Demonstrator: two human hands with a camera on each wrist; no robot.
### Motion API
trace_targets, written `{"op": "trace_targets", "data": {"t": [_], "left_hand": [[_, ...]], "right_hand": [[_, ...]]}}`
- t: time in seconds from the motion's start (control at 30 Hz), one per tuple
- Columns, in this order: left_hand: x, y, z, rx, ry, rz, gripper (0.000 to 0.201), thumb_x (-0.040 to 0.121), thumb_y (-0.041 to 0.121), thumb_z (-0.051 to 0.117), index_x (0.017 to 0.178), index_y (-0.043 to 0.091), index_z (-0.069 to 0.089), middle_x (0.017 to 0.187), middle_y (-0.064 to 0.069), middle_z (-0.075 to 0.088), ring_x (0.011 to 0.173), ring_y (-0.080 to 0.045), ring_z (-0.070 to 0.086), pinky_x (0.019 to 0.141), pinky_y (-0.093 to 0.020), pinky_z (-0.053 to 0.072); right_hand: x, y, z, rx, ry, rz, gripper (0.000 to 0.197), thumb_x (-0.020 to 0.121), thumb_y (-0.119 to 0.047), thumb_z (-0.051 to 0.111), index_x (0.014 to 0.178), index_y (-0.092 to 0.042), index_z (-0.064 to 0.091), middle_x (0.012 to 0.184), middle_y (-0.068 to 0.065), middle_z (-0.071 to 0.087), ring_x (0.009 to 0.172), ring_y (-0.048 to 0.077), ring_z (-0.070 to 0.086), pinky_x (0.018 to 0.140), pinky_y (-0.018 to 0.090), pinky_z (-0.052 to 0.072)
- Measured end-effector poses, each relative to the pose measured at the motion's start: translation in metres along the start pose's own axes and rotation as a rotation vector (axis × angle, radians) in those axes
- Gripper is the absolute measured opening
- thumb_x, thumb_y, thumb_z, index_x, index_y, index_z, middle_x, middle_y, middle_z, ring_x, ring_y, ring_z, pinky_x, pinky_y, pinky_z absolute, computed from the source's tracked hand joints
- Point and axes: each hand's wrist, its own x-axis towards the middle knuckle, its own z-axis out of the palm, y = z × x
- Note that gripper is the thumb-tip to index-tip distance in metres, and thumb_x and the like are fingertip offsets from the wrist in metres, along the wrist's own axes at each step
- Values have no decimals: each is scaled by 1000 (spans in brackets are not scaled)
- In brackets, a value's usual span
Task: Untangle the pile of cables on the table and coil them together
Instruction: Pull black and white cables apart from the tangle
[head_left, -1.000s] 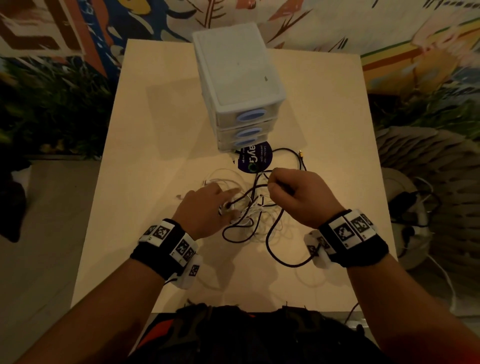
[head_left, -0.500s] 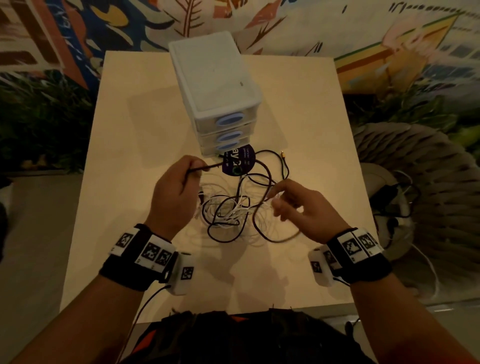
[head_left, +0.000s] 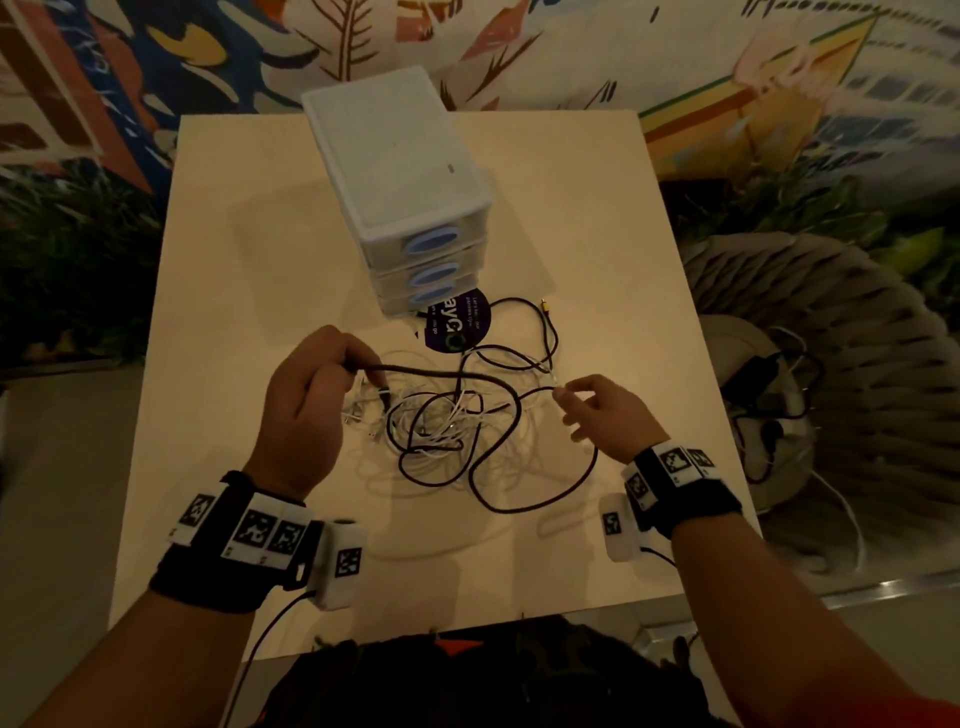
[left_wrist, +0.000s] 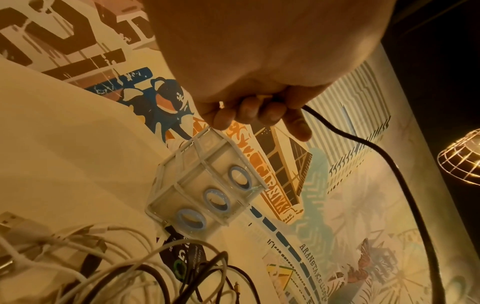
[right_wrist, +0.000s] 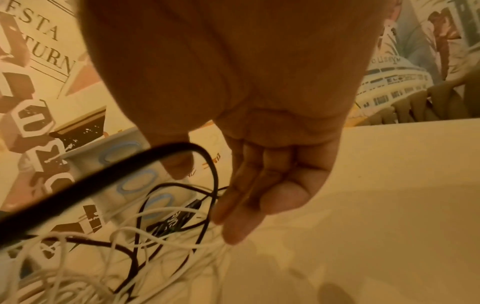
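1. Cables (head_left: 447, 426), black and white, lie tangled in a pile on the desk (head_left: 260, 270), just in front of the drawer box (head_left: 400, 176).
2. Our left hand (head_left: 306, 400) is curled round one thick black cable (head_left: 431, 370) near its end and holds it above the pile; the wrist view shows the cord running out from under the fingers (left_wrist: 249, 112).
3. Our right hand (head_left: 605, 410) is at the pile's right edge, fingers loose and fairly straight. Thumb and forefinger sit close to a thin strand, but we cannot tell whether they actually pinch it.
4. We judge the step in hand to be the untangling: one black cable is being singled out, and nothing is coiled yet.
5. Next, the lifted cable needs drawing clear while the right hand steadies or parts the loops it threads through, since it crosses several white strands and could drag the whole knot along.
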Motion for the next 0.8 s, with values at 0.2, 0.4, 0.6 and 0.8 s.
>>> {"op": "trace_targets", "data": {"t": [0.2, 0.4, 0.6, 0.8], "left_hand": [[-7, -3, -3, 47, -117, 9, 44, 99, 24, 38, 62, 13, 59, 62, 0, 55, 60, -13, 50, 62, -31, 41], [-6, -13, 5, 393, -158, -88, 44, 98, 50, 55, 66, 23, 66, 56, 4, 56, 56, -11, 55, 60, -36, 45], [-1, -23, 15, 518, -243, -271, 22, 97, 40, 63, 119, 41, 63, 60, 5, 52, 57, -8, 52, 56, -29, 38], [10, -41, 26, 695, -460, -419, 37, 108, 39, 38, 122, 23, 68, 112, -7, 72, 103, -28, 64, 84, -36, 46]], "right_hand": [[-5, -7, 4, -38, -4, -66, 17, 98, -31, 57, 95, -22, 71, 72, -3, 71, 62, 11, 66, 64, 27, 52], [-17, 9, -9, 68, 86, -53, 26, 91, -25, 53, 67, -21, 64, 60, -2, 62, 60, 17, 57, 67, 36, 50], [-31, 8, -8, 281, 125, -233, 38, 89, -41, 45, 80, -5, 48, 61, -3, 41, 59, 18, 39, 60, 37, 37], [-30, -6, -4, 121, 113, -295, 46, 104, -45, 48, 75, -11, 54, 56, -4, 40, 55, 12, 39, 62, 34, 37]]}}
